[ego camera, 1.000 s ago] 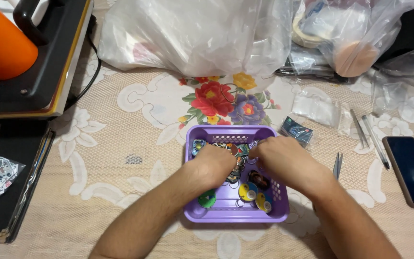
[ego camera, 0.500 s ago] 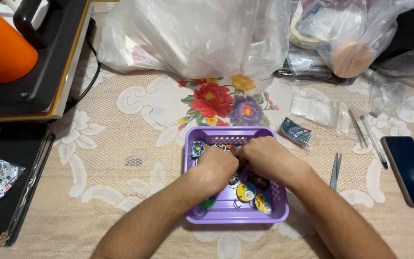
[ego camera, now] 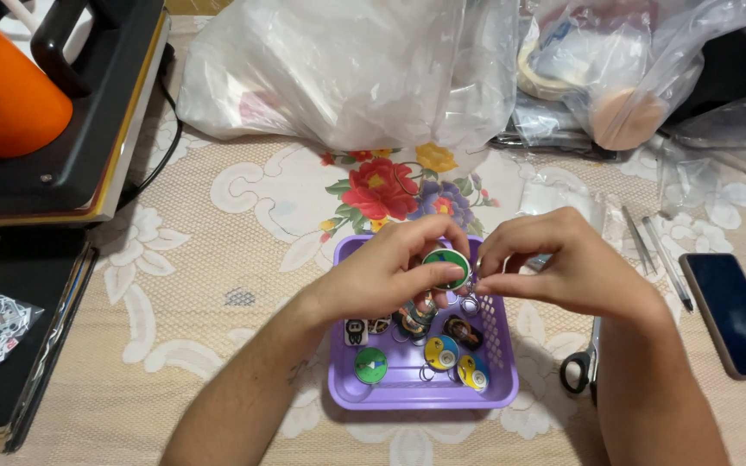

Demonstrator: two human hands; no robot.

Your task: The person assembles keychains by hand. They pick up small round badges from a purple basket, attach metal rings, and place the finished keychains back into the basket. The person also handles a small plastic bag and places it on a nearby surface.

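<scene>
Currently, the left hand [ego camera: 382, 276] is pinching a round green button badge [ego camera: 445, 267] above the purple plastic basket [ego camera: 347, 393]; the right hand [ego camera: 554, 263], at three o'clock, is gripping a small metal ring [ego camera: 470, 304] beside it.

Orange cup [ego camera: 2, 91], phone [ego camera: 733, 312], scissors [ego camera: 582, 367], plastic bag [ego camera: 351, 69].

Counts: one purple tray [ego camera: 343, 393]; six or so round badges [ego camera: 371, 366] in it, some hidden; one scissors [ego camera: 582, 369]; one phone [ego camera: 733, 314]; one orange cup [ego camera: 2, 95].
</scene>
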